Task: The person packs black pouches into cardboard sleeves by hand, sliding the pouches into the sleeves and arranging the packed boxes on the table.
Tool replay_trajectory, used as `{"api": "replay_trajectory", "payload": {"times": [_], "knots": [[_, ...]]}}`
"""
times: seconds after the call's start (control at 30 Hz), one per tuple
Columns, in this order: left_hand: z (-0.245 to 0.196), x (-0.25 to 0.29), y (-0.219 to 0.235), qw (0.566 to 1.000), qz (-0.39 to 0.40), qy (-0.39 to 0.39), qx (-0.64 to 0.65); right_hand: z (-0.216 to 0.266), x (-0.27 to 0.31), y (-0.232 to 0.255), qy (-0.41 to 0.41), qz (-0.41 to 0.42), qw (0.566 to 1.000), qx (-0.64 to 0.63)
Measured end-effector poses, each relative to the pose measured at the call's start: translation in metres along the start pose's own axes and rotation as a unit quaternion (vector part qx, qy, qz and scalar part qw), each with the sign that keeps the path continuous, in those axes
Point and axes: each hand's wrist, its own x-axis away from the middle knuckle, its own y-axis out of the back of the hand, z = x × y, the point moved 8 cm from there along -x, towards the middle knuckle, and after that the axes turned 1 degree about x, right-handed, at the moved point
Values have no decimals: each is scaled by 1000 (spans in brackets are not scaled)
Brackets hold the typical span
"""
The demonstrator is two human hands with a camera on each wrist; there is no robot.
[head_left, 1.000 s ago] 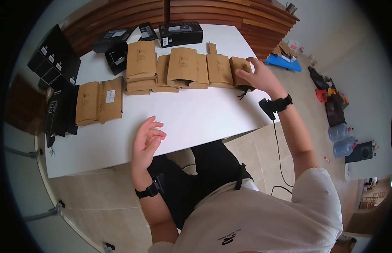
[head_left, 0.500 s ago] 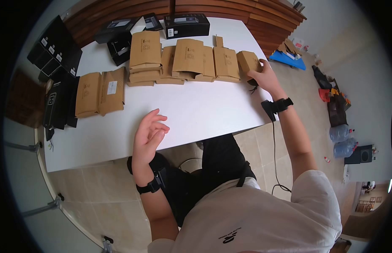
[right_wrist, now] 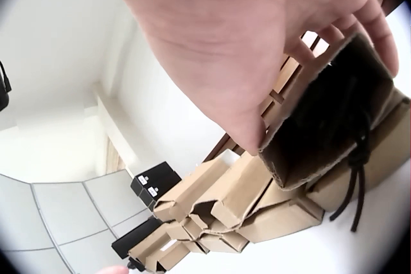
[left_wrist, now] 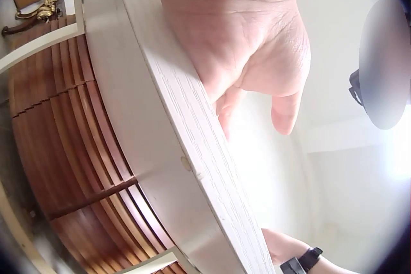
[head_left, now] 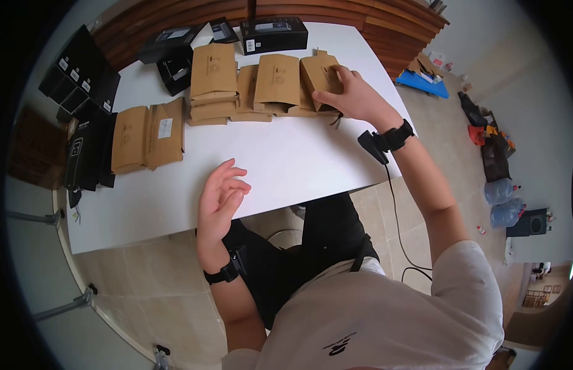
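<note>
On the white table (head_left: 286, 148), toward its right, your right hand (head_left: 355, 97) grips a box (head_left: 317, 73) between thumb and fingers; your left hand (head_left: 220, 200), loosely curled, is by the near edge. Beyond stands a cabinet (head_left: 326, 10).

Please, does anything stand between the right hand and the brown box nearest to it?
Nothing visible does: the right hand grips this brown box directly. The black cord at its open end hangs clear of the hand.
</note>
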Motion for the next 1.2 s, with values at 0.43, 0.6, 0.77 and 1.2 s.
{"api": "replay_trajectory", "payload": {"times": [0.43, 0.6, 0.77, 1.2], "knots": [[3, -1, 0, 1000, 6, -1, 17, 78, -40, -18, 317, -1, 948, 40], [1, -2, 0, 1000, 2, 1, -6, 91, -24, -15, 247, 101, 962, 54], [-1, -1, 0, 999, -1, 1, -37, 102, -31, -14, 266, 65, 953, 130], [2, -3, 0, 1000, 1, 10, 1, 101, 4, 14, 335, -20, 942, 20]]}}
